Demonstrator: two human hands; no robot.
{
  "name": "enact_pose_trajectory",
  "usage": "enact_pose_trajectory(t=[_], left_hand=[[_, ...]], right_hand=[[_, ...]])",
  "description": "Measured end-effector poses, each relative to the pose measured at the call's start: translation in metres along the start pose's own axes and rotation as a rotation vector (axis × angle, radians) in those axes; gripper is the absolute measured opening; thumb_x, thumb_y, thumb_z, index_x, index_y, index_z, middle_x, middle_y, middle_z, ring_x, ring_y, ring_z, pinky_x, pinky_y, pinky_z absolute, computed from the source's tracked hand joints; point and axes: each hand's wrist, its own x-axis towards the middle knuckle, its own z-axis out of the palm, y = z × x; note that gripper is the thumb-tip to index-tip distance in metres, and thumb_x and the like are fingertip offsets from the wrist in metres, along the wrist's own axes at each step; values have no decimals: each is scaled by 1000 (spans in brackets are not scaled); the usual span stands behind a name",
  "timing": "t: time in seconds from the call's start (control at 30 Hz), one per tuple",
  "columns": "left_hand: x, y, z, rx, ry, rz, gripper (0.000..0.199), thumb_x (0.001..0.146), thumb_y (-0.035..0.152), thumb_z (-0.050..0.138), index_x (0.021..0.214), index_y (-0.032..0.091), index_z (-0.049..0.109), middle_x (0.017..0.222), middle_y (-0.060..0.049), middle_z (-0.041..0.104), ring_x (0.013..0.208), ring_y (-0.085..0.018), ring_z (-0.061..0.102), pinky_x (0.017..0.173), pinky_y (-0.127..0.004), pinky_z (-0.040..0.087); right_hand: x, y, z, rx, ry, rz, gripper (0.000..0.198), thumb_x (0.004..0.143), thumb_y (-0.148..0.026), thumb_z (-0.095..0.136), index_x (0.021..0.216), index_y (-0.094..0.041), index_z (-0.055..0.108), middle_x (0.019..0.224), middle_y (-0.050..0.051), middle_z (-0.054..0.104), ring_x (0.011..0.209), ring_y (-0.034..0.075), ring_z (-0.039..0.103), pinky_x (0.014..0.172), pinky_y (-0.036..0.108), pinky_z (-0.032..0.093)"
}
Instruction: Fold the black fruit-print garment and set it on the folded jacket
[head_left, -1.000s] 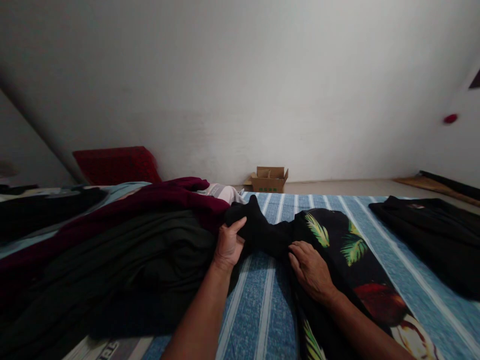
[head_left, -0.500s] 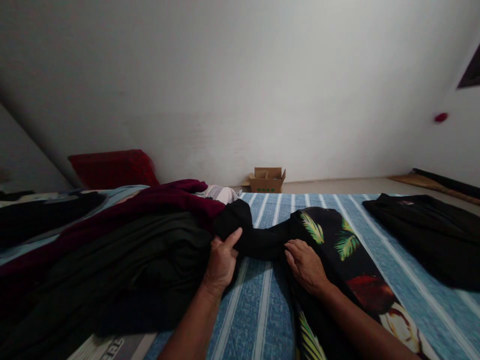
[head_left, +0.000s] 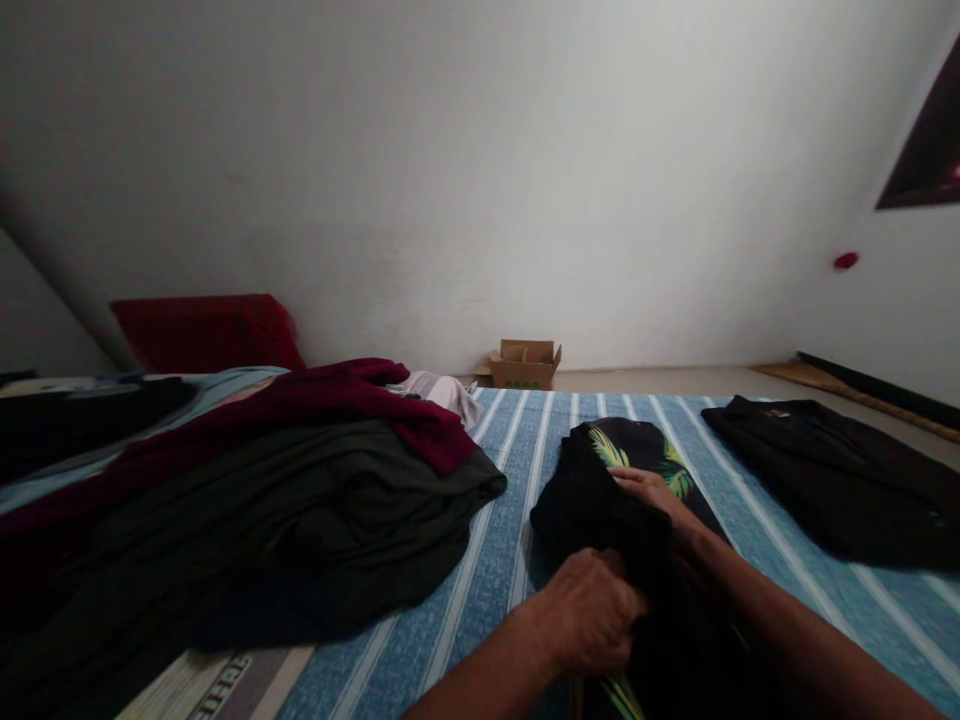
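A black garment with green leaf prints (head_left: 611, 452) lies on the blue striped sheet before me, partly folded over itself. My left hand (head_left: 592, 610) is closed in a fist around its plain black sleeve (head_left: 600, 510), drawn across the body of the garment. My right hand (head_left: 651, 490) rests on the printed part near the fold, fingers stretched out and pointing left. Black cloth hides part of that hand and wrist.
Left of the garment lies a heap with a dark green garment (head_left: 360, 500) and a maroon one (head_left: 330, 395). A folded black garment (head_left: 832, 480) lies right. Beyond the bed edge stand an open cardboard box (head_left: 523, 375) and a red object (head_left: 210, 330).
My left hand has pulled the black sleeve from the left heap rightward and toward me, over the printed garment. My right hand has shifted slightly right and is now partly covered by cloth.
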Motion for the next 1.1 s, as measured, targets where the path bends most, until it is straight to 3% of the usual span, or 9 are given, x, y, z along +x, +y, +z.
enact_pose_trajectory(t=[0.17,0.3,0.37,0.5,0.7,0.83,1.0,1.1], left_hand=[[-4,4,11,89,82,-79,26,74,18,54,99,21,53,97,-5,62,84,-22,61,71,-33,48],[5,17,7,70,158,-103,25,76,18,51,101,21,51,95,-4,63,88,-21,59,76,-33,46],[8,21,5,80,216,-102,30,78,18,49,108,20,50,102,-7,62,96,-22,57,81,-35,44],[8,21,9,145,250,-68,40,81,16,44,120,19,46,121,-12,55,112,-24,49,91,-39,37],[4,12,28,156,135,-91,27,81,13,42,105,18,53,113,-10,60,107,-22,52,89,-36,38],[4,12,29,132,113,-105,21,79,10,43,95,18,54,107,-10,61,104,-22,54,88,-36,39],[-1,12,26,91,100,-160,27,70,6,46,93,19,51,105,-8,60,103,-22,53,90,-38,37],[-3,11,26,72,111,-175,30,66,4,47,91,20,49,105,-8,59,103,-22,52,92,-39,36]], right_hand=[[-17,-8,-18,16,-50,94,35,76,-46,60,87,-13,66,73,3,65,66,15,58,59,27,45],[-21,-24,-17,12,-16,132,26,56,-30,74,75,-14,67,63,0,62,57,13,55,54,25,41],[-20,-37,-22,34,32,128,28,53,-24,72,78,-16,65,59,-2,60,53,12,53,52,24,41],[-22,-50,-37,63,136,109,32,57,-26,66,88,-20,61,65,-3,62,53,11,54,54,24,42],[-45,-26,-35,-61,161,198,13,55,-21,63,68,-18,60,54,-3,58,51,13,53,52,25,41],[-70,-27,-37,-136,113,217,19,64,-32,62,76,-17,67,63,-1,61,56,11,52,49,22,37],[-104,-48,-54,-178,16,254,31,61,-25,64,91,-17,69,78,2,66,63,12,54,46,20,34],[-123,-55,-66,-159,-113,261,35,61,-21,60,95,-18,69,81,2,65,63,13,54,48,21,37]])
